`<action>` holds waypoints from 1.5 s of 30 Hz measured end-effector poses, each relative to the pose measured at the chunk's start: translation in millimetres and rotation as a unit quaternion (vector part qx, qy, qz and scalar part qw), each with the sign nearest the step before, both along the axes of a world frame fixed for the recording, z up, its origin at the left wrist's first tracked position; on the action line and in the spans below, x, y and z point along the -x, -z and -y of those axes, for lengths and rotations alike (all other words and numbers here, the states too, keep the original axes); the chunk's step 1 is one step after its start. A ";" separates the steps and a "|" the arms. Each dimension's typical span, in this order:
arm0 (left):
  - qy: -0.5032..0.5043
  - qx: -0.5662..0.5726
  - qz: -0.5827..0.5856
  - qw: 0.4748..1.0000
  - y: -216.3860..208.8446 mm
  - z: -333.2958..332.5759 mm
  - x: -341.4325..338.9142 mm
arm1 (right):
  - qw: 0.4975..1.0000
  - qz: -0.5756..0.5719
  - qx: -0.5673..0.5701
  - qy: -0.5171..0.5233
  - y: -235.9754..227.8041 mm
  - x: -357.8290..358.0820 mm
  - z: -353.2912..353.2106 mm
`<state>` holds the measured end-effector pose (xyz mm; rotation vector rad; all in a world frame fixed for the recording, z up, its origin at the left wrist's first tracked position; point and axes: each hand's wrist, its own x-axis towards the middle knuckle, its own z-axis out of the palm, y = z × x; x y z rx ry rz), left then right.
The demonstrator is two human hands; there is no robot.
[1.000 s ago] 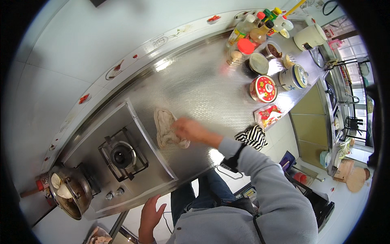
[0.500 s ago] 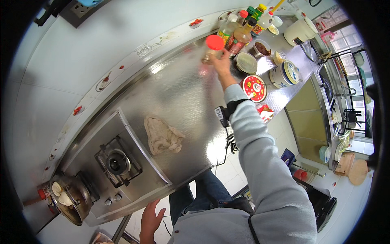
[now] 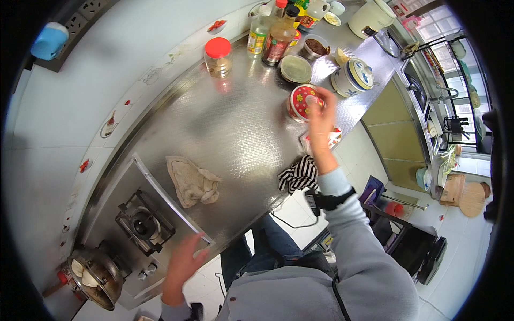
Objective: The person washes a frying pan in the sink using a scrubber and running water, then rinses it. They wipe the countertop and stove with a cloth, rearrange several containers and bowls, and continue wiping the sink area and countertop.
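Note:
My right hand (image 3: 322, 122), blurred by motion, reaches over the right side of a red pot (image 3: 300, 101) with a flowered lid and a pale knob. Whether its fingers touch the knob I cannot tell. Fingers apart and holding nothing, my left hand (image 3: 184, 263) hovers by the front edge of the stove. A clear jar with a red lid (image 3: 218, 58) stands against the wall. Beside the red pot are a round container with a pale greenish lid (image 3: 295, 69) and a white-and-blue lidded pot (image 3: 353, 77).
A crumpled beige cloth (image 3: 193, 182) lies on the steel counter (image 3: 241, 134) beside the gas burner (image 3: 144, 222). Bottles (image 3: 278, 40) and a bowl of dark sauce (image 3: 316, 47) crowd the back. A striped cloth (image 3: 300, 174) lies at the front edge; a metal pan (image 3: 96, 278) sits at left.
My right hand has let go of the red-lidded jar, now standing by the wall, and moved to the red pot. My left hand has risen toward the stove. The view has shifted.

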<state>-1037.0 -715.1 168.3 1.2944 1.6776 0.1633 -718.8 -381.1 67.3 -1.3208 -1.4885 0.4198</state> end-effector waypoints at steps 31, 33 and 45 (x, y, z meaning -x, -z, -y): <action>-0.426 -0.037 0.255 0.867 110.0 -360.7 -14.6 | 0.784 -0.271 0.522 -0.197 14.3 78.2 -42.4; -0.494 0.037 0.324 0.806 115.7 -339.2 -13.9 | 0.779 -0.284 0.519 -0.207 16.0 100.0 -45.6; -0.584 -0.147 0.513 0.612 122.1 -333.1 -7.8 | 0.789 -0.334 0.471 -0.210 30.8 91.2 -58.0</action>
